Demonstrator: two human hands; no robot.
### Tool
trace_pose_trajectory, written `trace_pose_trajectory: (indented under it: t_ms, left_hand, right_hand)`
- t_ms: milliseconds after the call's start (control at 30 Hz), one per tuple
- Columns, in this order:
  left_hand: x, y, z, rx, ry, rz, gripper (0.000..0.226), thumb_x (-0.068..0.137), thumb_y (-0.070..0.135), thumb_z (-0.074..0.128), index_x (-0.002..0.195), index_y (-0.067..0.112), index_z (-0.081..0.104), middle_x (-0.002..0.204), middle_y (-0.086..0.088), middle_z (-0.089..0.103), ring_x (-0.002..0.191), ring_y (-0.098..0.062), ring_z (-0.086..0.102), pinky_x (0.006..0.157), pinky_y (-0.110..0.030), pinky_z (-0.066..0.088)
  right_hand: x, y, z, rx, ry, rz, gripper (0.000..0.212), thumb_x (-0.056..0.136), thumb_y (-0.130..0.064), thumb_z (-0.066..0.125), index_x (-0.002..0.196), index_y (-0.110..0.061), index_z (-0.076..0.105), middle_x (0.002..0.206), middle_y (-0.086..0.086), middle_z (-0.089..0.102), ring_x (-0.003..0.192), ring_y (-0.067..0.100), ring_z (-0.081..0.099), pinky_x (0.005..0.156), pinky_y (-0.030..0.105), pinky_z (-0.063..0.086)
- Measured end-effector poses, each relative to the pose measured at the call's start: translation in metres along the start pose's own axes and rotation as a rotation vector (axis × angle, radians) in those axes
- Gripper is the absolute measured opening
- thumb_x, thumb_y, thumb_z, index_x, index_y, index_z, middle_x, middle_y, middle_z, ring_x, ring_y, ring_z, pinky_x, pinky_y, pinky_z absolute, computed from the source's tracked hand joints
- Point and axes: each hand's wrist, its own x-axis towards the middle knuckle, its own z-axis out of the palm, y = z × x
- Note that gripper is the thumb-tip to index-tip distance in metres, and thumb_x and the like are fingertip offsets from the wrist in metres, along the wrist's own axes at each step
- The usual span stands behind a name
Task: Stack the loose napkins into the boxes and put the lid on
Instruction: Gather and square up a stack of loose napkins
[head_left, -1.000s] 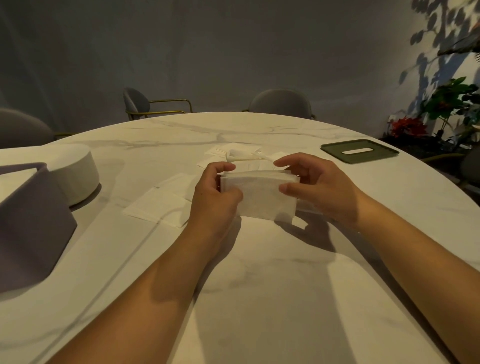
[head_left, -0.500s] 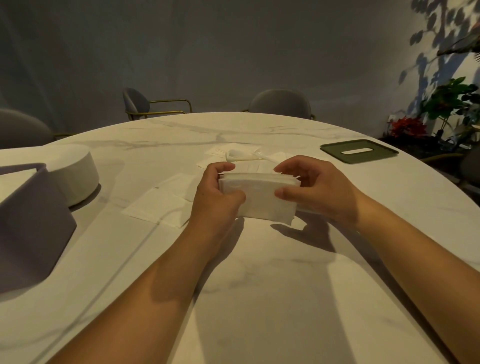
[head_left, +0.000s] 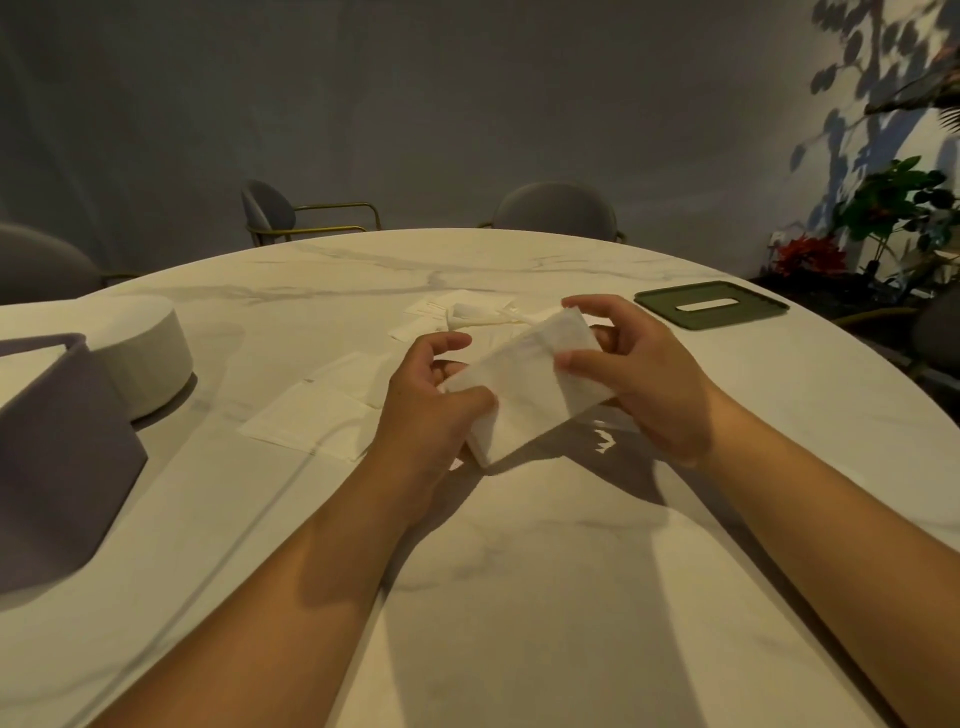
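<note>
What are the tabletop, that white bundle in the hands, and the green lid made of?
Tabletop: looks like marble or a marble-look slab, smooth with a faint sheen and grey veins on white.
Napkin stack, gripped by the left hand and right hand: soft matte paper tissue with thin layered edges.
Green lid: probably matte plastic or coated metal; the even colour leaves it open.

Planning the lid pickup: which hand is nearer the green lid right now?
Right. The green lid lies beyond the right hand; the left hand grips the napkin stack on the opposite side, farther away.
</note>
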Motion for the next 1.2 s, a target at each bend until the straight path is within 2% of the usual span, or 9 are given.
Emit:
trace_pose_trajectory:
  t_ms: [133, 267, 333, 400, 633, 867, 967, 1033, 1200]
  left_hand:
    - [-0.004, 0.001, 0.004, -0.020, -0.220, -0.092, 0.065, 0.078, -0.004, 0.067, 0.125, 0.035, 0.046, 0.114, -0.003, 0.061, 0.103, -0.029, 0.061, 0.075, -0.046, 0.057]
    - [-0.007, 0.001, 0.009, -0.066, -0.269, -0.172, 0.059, 0.076, 0.019, 0.073, 0.130, 0.029, 0.049, 0.118, -0.005, 0.064, 0.105, -0.028, 0.062, 0.083, -0.041, 0.056]
    - [-0.009, 0.003, 0.010, -0.114, -0.271, -0.195, 0.057, 0.070, 0.035, 0.069, 0.124, 0.022, 0.058, 0.115, -0.008, 0.066, 0.106, -0.029, 0.063, 0.080, -0.037, 0.055]
    - [-0.010, 0.005, 0.011, -0.029, -0.264, -0.167, 0.049, 0.072, 0.039, 0.068, 0.117, 0.020, 0.062, 0.111, -0.009, 0.067, 0.105, -0.029, 0.063, 0.088, -0.040, 0.053]
    - [-0.019, 0.006, 0.018, 0.143, -0.218, -0.125, 0.022, 0.090, 0.021, 0.060, 0.111, 0.022, 0.059, 0.106, -0.006, 0.067, 0.101, -0.026, 0.063, 0.091, -0.042, 0.052]
    - [-0.041, 0.014, 0.026, 0.109, -0.131, -0.095, 0.038, 0.094, 0.024, 0.054, 0.130, 0.031, 0.046, 0.119, 0.002, 0.057, 0.101, -0.016, 0.057, 0.079, -0.027, 0.052]
    - [-0.050, 0.016, 0.026, 0.070, -0.097, -0.111, 0.044, 0.093, 0.023, 0.054, 0.134, 0.034, 0.043, 0.124, -0.001, 0.057, 0.106, -0.021, 0.058, 0.086, -0.035, 0.054]
    - [-0.059, 0.018, 0.021, 0.032, -0.095, -0.105, 0.044, 0.093, 0.020, 0.054, 0.133, 0.035, 0.044, 0.123, -0.003, 0.058, 0.106, -0.022, 0.060, 0.083, -0.032, 0.054]
    - [-0.081, 0.030, -0.006, -0.038, 0.025, -0.061, 0.042, 0.095, 0.018, 0.051, 0.133, 0.032, 0.044, 0.120, -0.001, 0.058, 0.099, -0.019, 0.060, 0.068, -0.024, 0.052]
  right_hand:
    - [0.000, -0.002, -0.001, 0.163, 0.066, 0.099, 0.036, 0.086, -0.022, 0.067, 0.115, -0.037, 0.051, 0.121, 0.002, 0.055, 0.107, 0.029, 0.058, 0.084, 0.046, 0.057]
    - [-0.003, -0.004, 0.002, 0.141, 0.080, 0.104, 0.036, 0.085, -0.024, 0.068, 0.118, -0.032, 0.055, 0.124, 0.002, 0.054, 0.107, 0.029, 0.060, 0.083, 0.044, 0.057]
    - [-0.006, -0.005, 0.003, 0.114, 0.075, 0.098, 0.037, 0.085, -0.024, 0.069, 0.119, -0.031, 0.055, 0.122, 0.002, 0.056, 0.105, 0.027, 0.061, 0.082, 0.040, 0.058]
    - [-0.009, -0.005, 0.005, 0.100, 0.063, 0.087, 0.038, 0.084, -0.024, 0.069, 0.119, -0.031, 0.055, 0.119, 0.001, 0.057, 0.103, 0.025, 0.061, 0.081, 0.037, 0.058]
    - [-0.016, -0.006, 0.009, 0.022, 0.028, 0.105, 0.034, 0.085, -0.023, 0.068, 0.114, -0.035, 0.054, 0.114, -0.003, 0.055, 0.104, 0.025, 0.058, 0.083, 0.034, 0.057]
    - [-0.037, -0.017, 0.021, 0.080, 0.086, 0.282, 0.039, 0.090, -0.037, 0.061, 0.126, -0.032, 0.046, 0.126, 0.001, 0.052, 0.107, 0.027, 0.057, 0.076, 0.033, 0.055]
    - [-0.056, -0.023, 0.029, 0.203, 0.088, 0.366, 0.026, 0.090, -0.038, 0.060, 0.113, -0.026, 0.054, 0.117, 0.006, 0.061, 0.103, 0.029, 0.062, 0.090, 0.046, 0.053]
    - [-0.069, -0.026, 0.035, 0.183, 0.052, 0.358, 0.015, 0.092, -0.035, 0.057, 0.104, -0.025, 0.058, 0.110, 0.006, 0.065, 0.101, 0.027, 0.062, 0.093, 0.044, 0.050]
    - [-0.099, -0.050, 0.058, 0.129, -0.033, 0.258, 0.009, 0.096, -0.031, 0.052, 0.092, -0.029, 0.061, 0.069, -0.018, 0.069, 0.071, 0.003, 0.067, 0.057, 0.017, 0.052]
